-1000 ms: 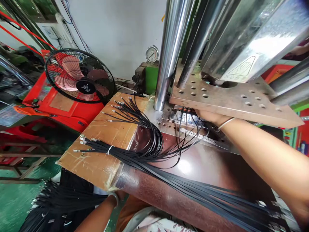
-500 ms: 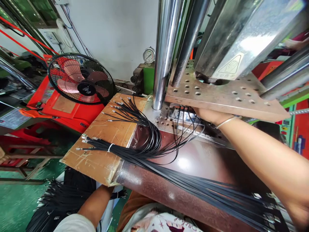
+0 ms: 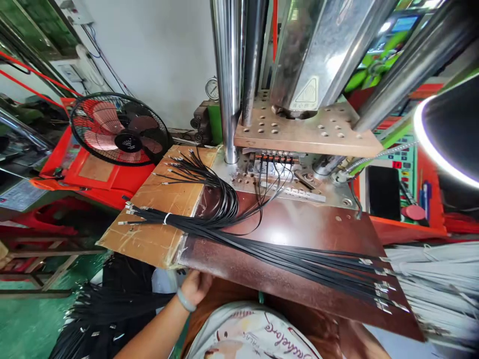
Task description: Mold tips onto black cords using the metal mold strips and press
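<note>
My left hand is at the front edge of the brown tabletop, close to my lap. Its fingers are partly hidden under the edge, and I see nothing held. Low on the right, my right hand lies mostly beneath the tabletop, fingers hidden. Across the tabletop runs a bundle of flat black cables with small metallic ends, bound near the left by a white tie. Several thinner black cables curve up to a mold in the press, their ends lined up along it.
Above the mold hangs the press's drilled upper plate, between steel columns. Cardboard covers the left side, beside a fan. A ring lamp, a phone and white cables are on the right.
My right hand has withdrawn from under the press plate and dropped below the tabletop's front edge. My left hand has moved right, away from the black cables beside the table. The view has shifted rightward.
</note>
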A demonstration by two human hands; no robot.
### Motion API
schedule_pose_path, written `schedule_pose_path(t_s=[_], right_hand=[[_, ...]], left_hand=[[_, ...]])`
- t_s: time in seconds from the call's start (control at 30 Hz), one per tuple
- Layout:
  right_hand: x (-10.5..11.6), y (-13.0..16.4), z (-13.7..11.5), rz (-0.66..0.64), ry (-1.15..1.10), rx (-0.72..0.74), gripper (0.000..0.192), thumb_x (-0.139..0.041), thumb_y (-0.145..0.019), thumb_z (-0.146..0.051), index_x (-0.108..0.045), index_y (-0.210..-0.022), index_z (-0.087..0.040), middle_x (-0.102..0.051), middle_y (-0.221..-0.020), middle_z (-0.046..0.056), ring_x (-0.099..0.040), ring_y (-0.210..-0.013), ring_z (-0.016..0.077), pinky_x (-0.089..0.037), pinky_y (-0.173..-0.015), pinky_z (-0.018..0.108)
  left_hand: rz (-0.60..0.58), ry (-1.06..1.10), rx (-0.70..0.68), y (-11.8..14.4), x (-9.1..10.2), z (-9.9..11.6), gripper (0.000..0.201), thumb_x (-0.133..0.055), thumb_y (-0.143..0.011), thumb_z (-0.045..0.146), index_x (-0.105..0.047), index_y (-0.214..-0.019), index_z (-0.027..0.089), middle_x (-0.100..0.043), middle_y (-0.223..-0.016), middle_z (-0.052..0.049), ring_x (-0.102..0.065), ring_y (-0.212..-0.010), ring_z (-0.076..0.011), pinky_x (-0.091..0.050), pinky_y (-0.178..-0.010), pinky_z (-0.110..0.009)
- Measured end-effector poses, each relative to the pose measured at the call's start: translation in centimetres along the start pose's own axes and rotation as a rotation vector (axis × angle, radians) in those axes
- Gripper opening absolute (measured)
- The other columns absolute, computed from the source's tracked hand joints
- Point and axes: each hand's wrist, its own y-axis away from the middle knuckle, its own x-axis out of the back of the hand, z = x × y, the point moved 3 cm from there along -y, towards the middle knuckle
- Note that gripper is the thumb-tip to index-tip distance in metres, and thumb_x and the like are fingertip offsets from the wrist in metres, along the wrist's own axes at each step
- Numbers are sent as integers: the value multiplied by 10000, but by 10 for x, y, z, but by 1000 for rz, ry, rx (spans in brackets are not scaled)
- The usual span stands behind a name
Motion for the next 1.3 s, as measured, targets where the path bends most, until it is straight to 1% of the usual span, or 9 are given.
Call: schedule_pose_path(t_s=[0.07, 0.13, 0.27, 0.5, 0.83, 1.0, 1.13, 1.23, 1.3], right_hand=[[-7, -22, 0, 70, -233, 111, 420, -869, -485, -445, -713, -831, -265, -716, -756, 30, -682, -751, 266, -601, -699, 390], [-11, -38, -3, 140, -357, 197, 537, -901, -443, -470, -708, -910, -289, -731, -816, 4, -676, -730, 227, -602, -679, 345], [-13, -50, 2, 138, -454, 251, 513, -906, -459, -517, -693, -877, -309, -728, -816, -41, -661, -695, 176, -598, -629, 289], [-8, -45, 9, 126, -435, 205, 413, -890, -494, -349, -679, -847, -315, -730, -845, -30, -687, -755, 222, -589, -549, 302], [-11, -44, 7, 136, -499, 175, 404, -913, -493, -441, -686, -794, -296, -729, -904, -31, -659, -680, 173, -582, -521, 274], [-14, -45, 7, 126, -504, 171, 324, -887, -540, -377, -683, -781, -303, -728, -885, -38, -675, -754, 177, -602, -623, 280], [-30, -38, -8, 94, -379, 256, 305, -847, -570, -374, -677, -804, -279, -717, -791, -19, -666, -690, 185, -593, -614, 307], [-41, -31, -19, 68, -242, 346, 329, -804, -605, -488, -660, -799, -264, -680, -696, -15, -624, -593, 180, -558, -537, 313], [-41, -32, -21, 82, -203, 341, 351, -748, -649, -567, -644, -785, -260, -656, -666, -11, -602, -579, 177, -528, -502, 305]], left_hand=[[82, 48, -70, -5, -12, -6, 343, -832, -665, 198, -704, -982, 221, -756, -923, -13, -703, -957, -195, -541, -922, -293], [136, 53, -117, -10, -18, -8, 349, -825, -678, 193, -703, -1004, 222, -758, -942, -2, -702, -964, -174, -541, -901, -257], [161, 27, -124, -16, -18, -10, 403, -850, -642, 200, -706, -1018, 205, -755, -988, -11, -688, -1019, -185, -516, -968, -288], [134, 8, -101, -16, -18, -10, 369, -849, -633, 185, -718, -978, 186, -755, -1009, -35, -671, -1077, -221, -490, -1022, -344], [104, -29, -77, -15, -18, -9, 343, -844, -638, 173, -721, -958, 181, -759, -977, -31, -694, -1000, -210, -496, -1013, -332], [93, -54, -99, -16, -18, -9, 323, -833, -674, 227, -714, -973, 189, -759, -954, -26, -702, -954, -195, -525, -946, -310], [88, -73, -124, -16, -20, -8, 287, -820, -699, 256, -713, -958, 197, -760, -925, -21, -703, -935, -183, -539, -902, -283], [93, -96, -122, -15, -21, -6, 234, -792, -739, 294, -713, -945, 215, -756, -967, -17, -685, -1007, -186, -529, -935, -290], [102, -119, -110, -17, -21, -5, 208, -760, -776, 330, -709, -945, 220, -750, -1002, -16, -664, -1063, -181, -512, -975, -301]])
